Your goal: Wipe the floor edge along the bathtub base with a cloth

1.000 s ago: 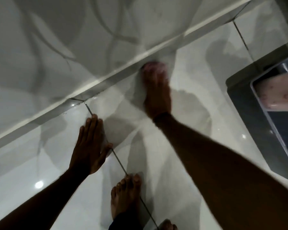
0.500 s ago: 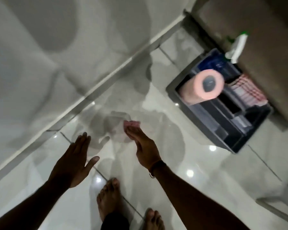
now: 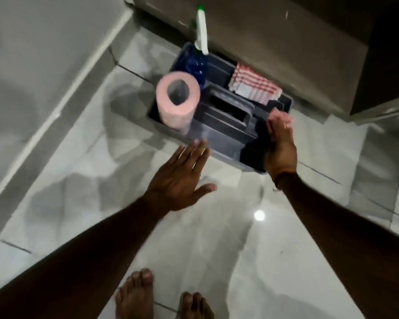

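My right hand (image 3: 281, 153) grips a small pink cloth (image 3: 279, 116) at its fingertips, held over the right end of a dark plastic caddy (image 3: 226, 132). Left of it, my left hand (image 3: 177, 178) hovers flat above the tile near the caddy's front edge, fingers spread and holding nothing. The white bathtub panel (image 3: 32, 65) fills the upper left. Its base strip (image 3: 62, 111) runs diagonally along the glossy floor, well away from both hands.
The caddy holds a pink paper roll (image 3: 177, 97), a blue spray bottle (image 3: 199, 63) with a white nozzle, and a red-and-white striped cloth (image 3: 253, 88). A brown cabinet (image 3: 286, 42) stands behind it. My bare feet (image 3: 134, 295) are at the bottom edge.
My right hand left the tub base strip with the pink cloth and swung right over the caddy. My left hand lifted off the tile. The view turned from the tub toward the caddy.
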`<action>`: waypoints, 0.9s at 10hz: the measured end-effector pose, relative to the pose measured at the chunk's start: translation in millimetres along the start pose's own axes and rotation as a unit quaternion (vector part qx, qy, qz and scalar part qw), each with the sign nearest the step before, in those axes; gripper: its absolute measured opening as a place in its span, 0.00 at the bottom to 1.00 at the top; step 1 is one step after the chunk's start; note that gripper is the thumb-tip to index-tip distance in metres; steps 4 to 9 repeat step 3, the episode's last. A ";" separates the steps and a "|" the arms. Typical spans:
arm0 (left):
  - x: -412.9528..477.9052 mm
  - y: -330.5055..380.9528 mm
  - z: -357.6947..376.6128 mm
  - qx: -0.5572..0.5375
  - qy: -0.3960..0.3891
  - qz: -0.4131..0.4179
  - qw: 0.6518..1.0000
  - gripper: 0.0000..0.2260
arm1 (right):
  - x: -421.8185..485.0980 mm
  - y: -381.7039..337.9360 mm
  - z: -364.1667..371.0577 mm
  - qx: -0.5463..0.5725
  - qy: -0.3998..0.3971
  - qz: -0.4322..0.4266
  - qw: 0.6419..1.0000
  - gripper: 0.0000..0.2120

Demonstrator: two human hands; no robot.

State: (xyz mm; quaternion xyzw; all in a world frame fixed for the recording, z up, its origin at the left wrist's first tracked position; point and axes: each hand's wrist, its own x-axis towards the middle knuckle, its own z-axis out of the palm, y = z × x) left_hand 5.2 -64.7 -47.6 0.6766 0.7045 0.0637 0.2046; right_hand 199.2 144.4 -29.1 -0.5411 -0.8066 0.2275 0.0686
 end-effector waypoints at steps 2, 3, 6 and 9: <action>41.5 -6.8 36.6 0.042 -0.043 -0.032 0.998 0.43 | 33.3 5.9 65.6 -0.163 -0.092 0.012 0.982 0.42; 31.6 -5.7 22.7 0.032 -0.045 -0.021 0.998 0.44 | 31.4 -7.8 46.3 -0.112 -0.091 0.038 0.989 0.49; 31.6 -5.7 22.7 0.032 -0.045 -0.021 0.998 0.44 | 31.4 -7.8 46.3 -0.112 -0.091 0.038 0.989 0.49; 31.6 -5.7 22.7 0.032 -0.045 -0.021 0.998 0.44 | 31.4 -7.8 46.3 -0.112 -0.091 0.038 0.989 0.49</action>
